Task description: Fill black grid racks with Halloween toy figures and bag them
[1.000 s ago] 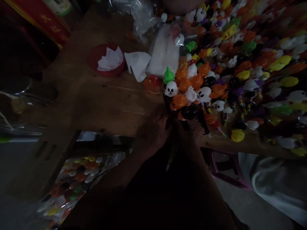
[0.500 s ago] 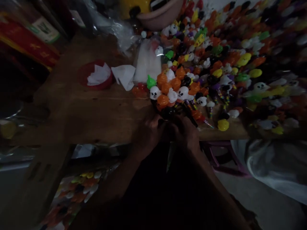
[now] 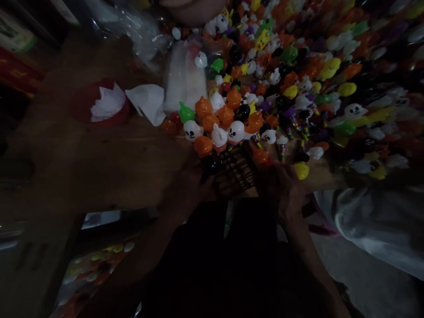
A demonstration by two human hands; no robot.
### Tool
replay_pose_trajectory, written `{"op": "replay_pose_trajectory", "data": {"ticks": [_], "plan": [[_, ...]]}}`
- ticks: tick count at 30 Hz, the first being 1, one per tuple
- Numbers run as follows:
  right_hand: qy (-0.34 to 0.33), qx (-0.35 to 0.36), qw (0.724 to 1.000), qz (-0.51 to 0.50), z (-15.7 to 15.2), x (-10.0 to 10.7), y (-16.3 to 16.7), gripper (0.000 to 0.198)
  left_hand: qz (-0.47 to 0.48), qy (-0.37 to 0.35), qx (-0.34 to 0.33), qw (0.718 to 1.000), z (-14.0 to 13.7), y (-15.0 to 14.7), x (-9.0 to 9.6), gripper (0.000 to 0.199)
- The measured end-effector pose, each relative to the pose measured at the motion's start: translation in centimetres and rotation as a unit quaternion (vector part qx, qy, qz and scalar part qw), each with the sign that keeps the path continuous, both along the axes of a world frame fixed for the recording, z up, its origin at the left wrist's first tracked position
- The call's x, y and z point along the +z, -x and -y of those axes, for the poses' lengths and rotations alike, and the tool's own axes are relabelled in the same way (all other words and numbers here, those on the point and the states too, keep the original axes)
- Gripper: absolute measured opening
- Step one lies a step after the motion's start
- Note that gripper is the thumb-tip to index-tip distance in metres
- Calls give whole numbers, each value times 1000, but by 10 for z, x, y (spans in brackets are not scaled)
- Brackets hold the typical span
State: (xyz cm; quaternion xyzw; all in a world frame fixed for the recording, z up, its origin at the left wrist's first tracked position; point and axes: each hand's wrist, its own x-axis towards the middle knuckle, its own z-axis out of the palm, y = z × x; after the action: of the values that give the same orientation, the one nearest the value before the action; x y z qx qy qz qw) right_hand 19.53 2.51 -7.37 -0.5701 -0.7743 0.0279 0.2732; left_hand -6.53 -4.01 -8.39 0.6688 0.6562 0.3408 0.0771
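Note:
A dark slatted rack [image 3: 233, 172] lies at the table's front edge, with several figure-topped tubes standing at its far side. Their heads include an orange pumpkin [image 3: 203, 145], a white skull [image 3: 193, 131], a white ghost [image 3: 236, 131] and a green topper [image 3: 187, 114]. My left hand [image 3: 188, 187] is curled at the rack's left side, its fingers dim, next to a black topper [image 3: 213, 164]. On the right, my right hand [image 3: 287, 187] has its fingers closed on the end of an orange-topped tube [image 3: 260, 156], just left of a loose yellow topper [image 3: 301, 170].
A large heap of mixed toppers [image 3: 318, 75] covers the right and back of the table. Left of the rack are a clear plastic bag [image 3: 185, 77], white paper [image 3: 149, 101] and a red bowl [image 3: 114, 112] with paper. More toppers [image 3: 96, 269] lie below the table at left.
My hands have moved apart from the rack's front, the right one going right to the orange-topped tube. The rack's slats now show between them. The view has shifted right.

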Motion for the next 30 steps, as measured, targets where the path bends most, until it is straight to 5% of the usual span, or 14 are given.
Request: {"op": "replay_pose_trajectory", "data": {"ticks": [7,19,24,30], "plan": [[7,10,1000,-11,0,0,0,35,-48,-27,17,998,14,23,-16,21],[-56,24,997,-46,-21,-14,5,38,-84,-39,-22,995,27,16,-10,25],[-39,45,998,-18,-29,-22,6,40,-56,1,-8,998,25,16,-1,21],[-10,6,998,-65,-14,-20,27,34,-30,-15,54,998,31,24,-18,12]]}}
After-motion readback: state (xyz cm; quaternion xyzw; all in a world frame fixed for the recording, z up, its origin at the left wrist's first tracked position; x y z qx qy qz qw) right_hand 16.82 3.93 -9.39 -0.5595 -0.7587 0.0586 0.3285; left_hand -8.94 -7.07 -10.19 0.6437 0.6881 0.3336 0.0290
